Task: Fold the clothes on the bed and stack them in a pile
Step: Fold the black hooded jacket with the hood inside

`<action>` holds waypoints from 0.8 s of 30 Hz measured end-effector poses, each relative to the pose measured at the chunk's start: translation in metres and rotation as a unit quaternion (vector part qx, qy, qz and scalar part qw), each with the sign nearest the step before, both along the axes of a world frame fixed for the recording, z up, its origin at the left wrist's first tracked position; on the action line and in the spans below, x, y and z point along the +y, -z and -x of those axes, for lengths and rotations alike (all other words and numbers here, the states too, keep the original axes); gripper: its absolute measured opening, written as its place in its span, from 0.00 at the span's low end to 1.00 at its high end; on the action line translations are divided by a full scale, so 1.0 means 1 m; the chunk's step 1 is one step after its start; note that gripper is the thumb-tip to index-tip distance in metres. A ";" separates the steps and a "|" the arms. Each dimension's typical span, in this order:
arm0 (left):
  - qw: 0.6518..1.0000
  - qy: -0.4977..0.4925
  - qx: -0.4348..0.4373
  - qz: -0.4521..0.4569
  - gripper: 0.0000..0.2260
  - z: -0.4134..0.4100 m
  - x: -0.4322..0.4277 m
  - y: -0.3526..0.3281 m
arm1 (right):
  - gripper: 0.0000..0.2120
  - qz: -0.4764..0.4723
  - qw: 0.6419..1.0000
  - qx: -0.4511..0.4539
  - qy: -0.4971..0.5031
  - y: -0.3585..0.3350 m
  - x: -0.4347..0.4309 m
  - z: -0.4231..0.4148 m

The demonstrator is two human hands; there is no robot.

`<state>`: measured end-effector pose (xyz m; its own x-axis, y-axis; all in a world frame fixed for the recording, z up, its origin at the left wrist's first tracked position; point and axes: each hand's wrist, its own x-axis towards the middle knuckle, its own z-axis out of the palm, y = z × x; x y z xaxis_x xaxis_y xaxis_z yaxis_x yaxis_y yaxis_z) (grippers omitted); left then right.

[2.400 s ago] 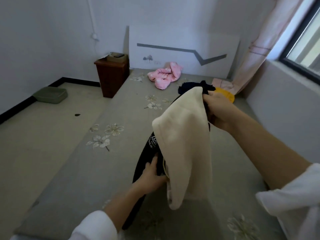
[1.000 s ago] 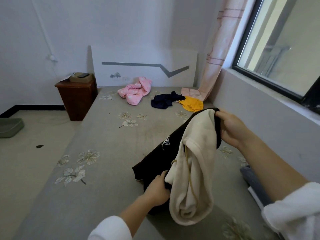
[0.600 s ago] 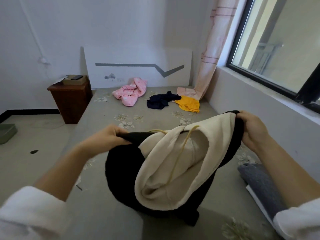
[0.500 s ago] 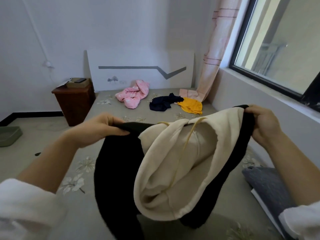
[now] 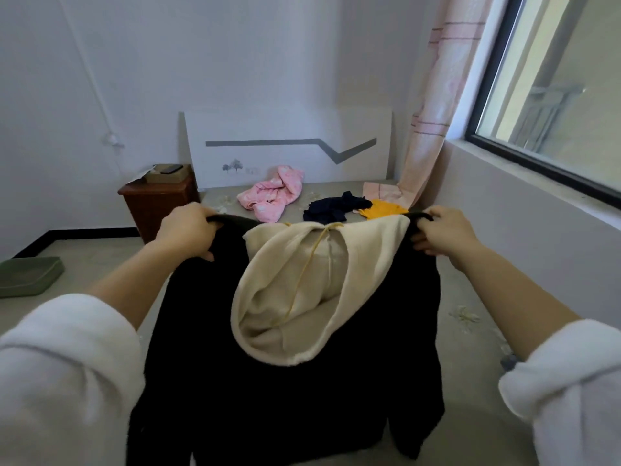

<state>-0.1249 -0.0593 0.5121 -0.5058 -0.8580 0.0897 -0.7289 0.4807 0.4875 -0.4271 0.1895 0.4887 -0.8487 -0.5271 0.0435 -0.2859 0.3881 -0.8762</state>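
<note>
Hands: both raised ahead of the chest at equal height, arms extended, forearms bare below pushed-up white sleeves (image 5: 64, 364).

Left hand (image 5: 186, 230): knuckles up, fingers curled over one shoulder of the black hoodie (image 5: 295, 398), clamping the fabric edge.

Right hand (image 5: 443, 235): mirrored pose on the other shoulder, fingers folded round the edge and pinching it.

Hoodie position: held in the air above the bed (image 5: 470, 348), stretched between the two grips, body hanging straight down. Cream hood (image 5: 366, 264) lying open against the black fabric, with a yellow drawstring (image 5: 304, 277) down its middle.

Markings: nothing readable on the side shown.

Compared with 0.5 s ago: hands wider apart and level; black body pulled out flat instead of bunched.

Compared with 1.0 s ago: left hand moved from the lower edge up to the shoulder; white print then seen on the black fabric now out of view.

Far end of the bed, unfolded: pink garment (image 5: 272, 193); navy garment (image 5: 331, 208) just beside yellow garment (image 5: 383, 209).
</note>
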 end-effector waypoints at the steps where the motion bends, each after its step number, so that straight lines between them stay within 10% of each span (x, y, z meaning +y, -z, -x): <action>1: 0.996 -0.012 0.069 -0.053 0.09 0.002 -0.008 -0.001 | 0.09 0.032 0.999 0.007 0.001 -0.005 -0.006 0.002; 5: 0.969 -0.003 0.244 -0.039 0.11 0.007 -0.030 -0.003 | 0.05 0.082 0.986 0.145 0.020 -0.026 -0.019 0.004; 12: 0.954 0.006 0.270 0.127 0.13 -0.008 -0.008 0.028 | 0.05 0.101 0.975 0.196 -0.001 -0.007 -0.001 -0.021; 24: 0.992 0.032 -0.013 -0.119 0.16 -0.093 0.091 0.260 | 0.04 -0.160 0.985 -0.004 -0.069 0.208 0.076 -0.089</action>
